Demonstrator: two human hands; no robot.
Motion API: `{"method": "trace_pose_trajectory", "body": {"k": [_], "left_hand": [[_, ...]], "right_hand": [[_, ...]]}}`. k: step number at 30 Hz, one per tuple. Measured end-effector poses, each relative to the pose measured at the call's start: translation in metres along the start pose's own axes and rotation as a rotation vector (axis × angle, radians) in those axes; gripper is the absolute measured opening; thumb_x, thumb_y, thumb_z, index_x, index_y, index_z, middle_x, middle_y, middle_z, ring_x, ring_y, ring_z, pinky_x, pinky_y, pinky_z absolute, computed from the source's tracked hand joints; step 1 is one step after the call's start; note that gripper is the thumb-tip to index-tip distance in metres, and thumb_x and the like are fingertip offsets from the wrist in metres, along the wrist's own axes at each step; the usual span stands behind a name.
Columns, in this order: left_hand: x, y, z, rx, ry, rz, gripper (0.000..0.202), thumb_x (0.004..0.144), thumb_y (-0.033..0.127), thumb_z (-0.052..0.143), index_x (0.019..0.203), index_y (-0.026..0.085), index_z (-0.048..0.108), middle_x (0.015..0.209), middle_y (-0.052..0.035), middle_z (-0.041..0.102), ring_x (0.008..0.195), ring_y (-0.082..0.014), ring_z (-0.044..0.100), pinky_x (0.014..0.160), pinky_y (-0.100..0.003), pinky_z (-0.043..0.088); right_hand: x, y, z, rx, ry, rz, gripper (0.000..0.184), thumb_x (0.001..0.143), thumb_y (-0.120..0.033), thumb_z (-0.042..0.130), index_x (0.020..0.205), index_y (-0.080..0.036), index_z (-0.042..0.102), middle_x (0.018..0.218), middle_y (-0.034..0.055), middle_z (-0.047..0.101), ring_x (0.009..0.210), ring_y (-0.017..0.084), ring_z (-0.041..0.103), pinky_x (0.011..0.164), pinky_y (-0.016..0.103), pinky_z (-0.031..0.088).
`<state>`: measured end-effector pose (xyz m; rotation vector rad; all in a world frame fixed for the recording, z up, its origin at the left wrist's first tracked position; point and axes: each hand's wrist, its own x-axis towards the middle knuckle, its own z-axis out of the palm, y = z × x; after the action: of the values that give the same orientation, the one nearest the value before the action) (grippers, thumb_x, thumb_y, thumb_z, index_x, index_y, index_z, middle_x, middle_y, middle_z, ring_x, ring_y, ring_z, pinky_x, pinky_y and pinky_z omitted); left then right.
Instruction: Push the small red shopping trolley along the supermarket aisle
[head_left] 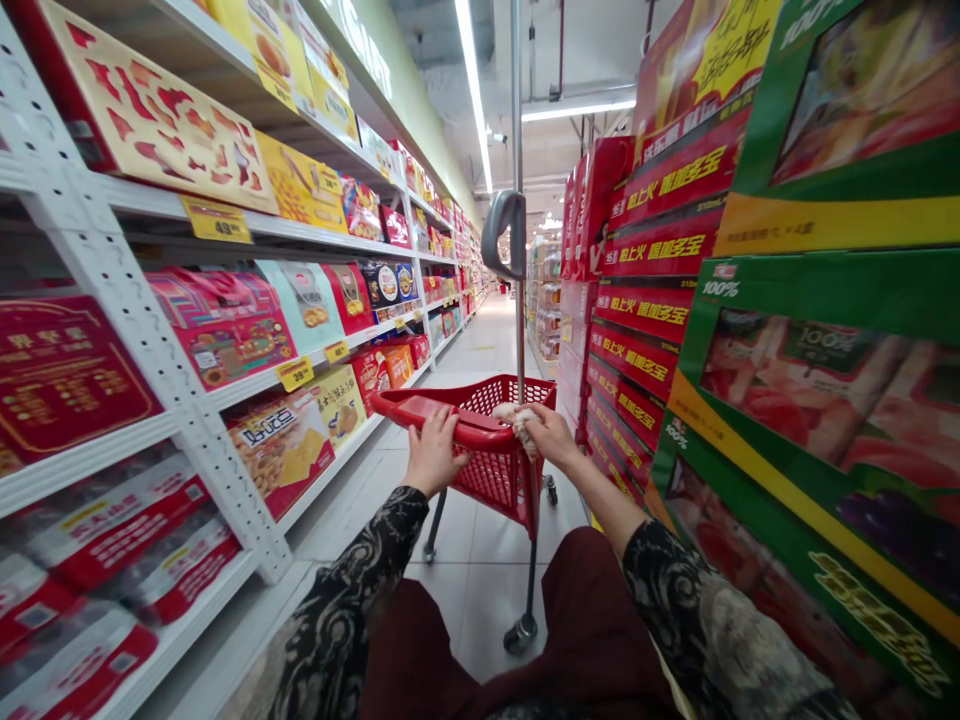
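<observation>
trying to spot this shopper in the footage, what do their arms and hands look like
The left sleeve and right sleeve are black fabric with a swirling grey and beige pattern. The left hand and right hand are bare, without gloves.

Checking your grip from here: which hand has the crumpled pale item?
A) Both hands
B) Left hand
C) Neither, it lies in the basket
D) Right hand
D. The crumpled pale item sits under the right hand at the red cart handle, while the left hand lies on the handle without it.
</observation>
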<state>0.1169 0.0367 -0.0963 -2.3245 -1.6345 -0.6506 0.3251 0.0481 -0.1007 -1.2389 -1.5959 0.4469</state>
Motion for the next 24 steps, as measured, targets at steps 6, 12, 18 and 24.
{"method": "trace_pose_trajectory", "body": {"k": [6, 12, 18, 24], "left_hand": [[0.005, 0.006, -0.001, 0.119, -0.016, -0.06, 0.048, 0.08, 0.04, 0.047, 0.125, 0.025, 0.047, 0.142, -0.0088, 0.038, 0.13, -0.0316, 0.031, 0.103, -0.06, 0.021], [-0.002, 0.019, -0.001, 0.212, 0.097, 0.027, 0.043, 0.079, 0.04, 0.049, 0.118, 0.023, 0.054, 0.135, -0.0121, 0.046, 0.12, -0.0331, 0.04, 0.093, -0.051, 0.032], [-0.006, 0.037, -0.006, 0.211, 0.099, 0.06, 0.043, 0.08, 0.041, 0.047, 0.118, 0.022, 0.054, 0.13, -0.0148, 0.049, 0.113, -0.0339, 0.043, 0.09, -0.051, 0.031], [0.003, 0.024, -0.019, 0.123, 0.019, 0.059, 0.053, 0.076, 0.049, 0.049, 0.121, 0.022, 0.049, 0.121, -0.0129, 0.053, 0.113, -0.0297, 0.044, 0.094, -0.047, 0.029]], "right_hand": [[0.007, -0.025, -0.009, -0.217, -0.049, 0.025, 0.026, 0.073, -0.02, 0.046, 0.089, -0.024, 0.066, 0.081, -0.0019, 0.069, 0.075, 0.014, 0.06, 0.067, 0.021, 0.043], [-0.029, -0.06, -0.001, -0.371, -0.089, -0.244, 0.028, 0.076, -0.016, 0.047, 0.098, -0.024, 0.062, 0.099, 0.0009, 0.066, 0.089, 0.016, 0.059, 0.078, 0.024, 0.041], [-0.045, -0.063, -0.005, -0.506, -0.066, -0.297, 0.029, 0.078, -0.017, 0.05, 0.105, -0.021, 0.059, 0.1, 0.0053, 0.063, 0.092, 0.018, 0.055, 0.084, 0.03, 0.039], [-0.053, -0.05, -0.022, -0.493, -0.026, -0.294, 0.034, 0.077, -0.015, 0.05, 0.109, -0.024, 0.056, 0.106, 0.0042, 0.061, 0.098, 0.02, 0.052, 0.087, 0.034, 0.038]]}}
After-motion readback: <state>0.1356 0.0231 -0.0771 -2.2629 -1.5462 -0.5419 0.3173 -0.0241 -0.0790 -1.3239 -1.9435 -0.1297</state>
